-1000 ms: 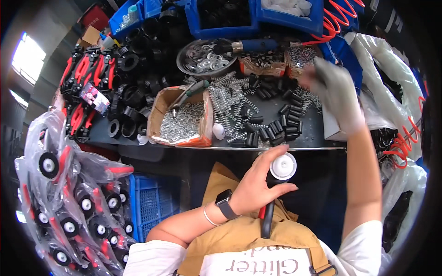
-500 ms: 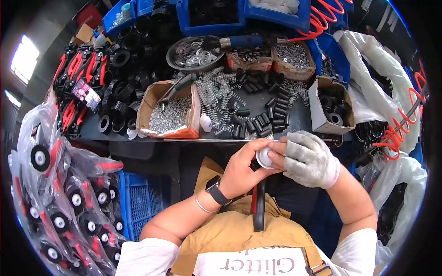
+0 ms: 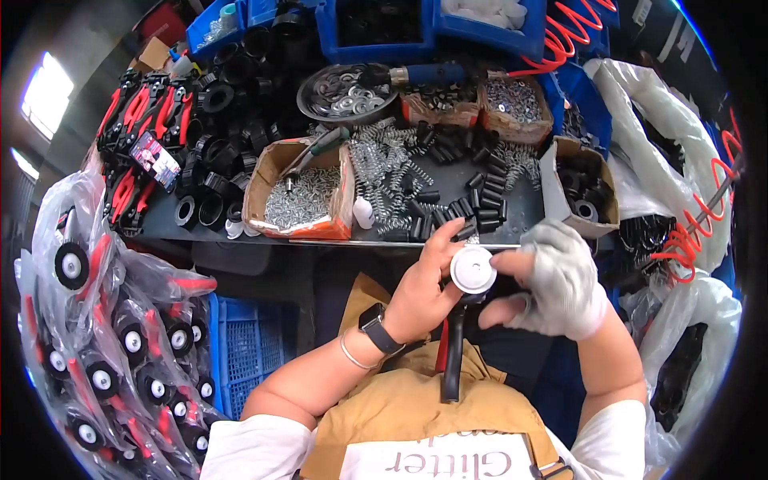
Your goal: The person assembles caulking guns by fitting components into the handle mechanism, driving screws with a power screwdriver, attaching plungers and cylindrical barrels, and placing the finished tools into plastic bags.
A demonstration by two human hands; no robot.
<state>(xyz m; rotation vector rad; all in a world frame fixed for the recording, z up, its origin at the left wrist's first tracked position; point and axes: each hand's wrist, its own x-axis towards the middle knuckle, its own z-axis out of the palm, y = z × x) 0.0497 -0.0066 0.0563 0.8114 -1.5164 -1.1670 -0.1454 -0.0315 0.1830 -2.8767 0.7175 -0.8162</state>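
My left hand (image 3: 422,292), bare and with a watch at the wrist, is closed around a white round cap (image 3: 473,270) with a small hole at its middle. The cap sits at the top of a tool with a black handle (image 3: 453,360) and a red one beside it, lying over my lap. On my right hand (image 3: 552,284) is a grey-white glove that leaves the fingertips bare. Its thumb and forefinger are spread apart, with the forefinger's tip at the cap's right edge. How the cap meets the tool is hidden by my left fingers.
Across the bench lie loose springs (image 3: 370,164), black sleeves (image 3: 480,196) and black rings (image 3: 210,180). A carton of small metal parts (image 3: 300,200) stands near the edge, a carton of black rings (image 3: 582,188) at right. Wrapped red-handled tools (image 3: 132,344) hang at left.
My right hand has drawn back to the right and its thumb and forefinger have parted. The white cap, half covered before, now shows its whole face.
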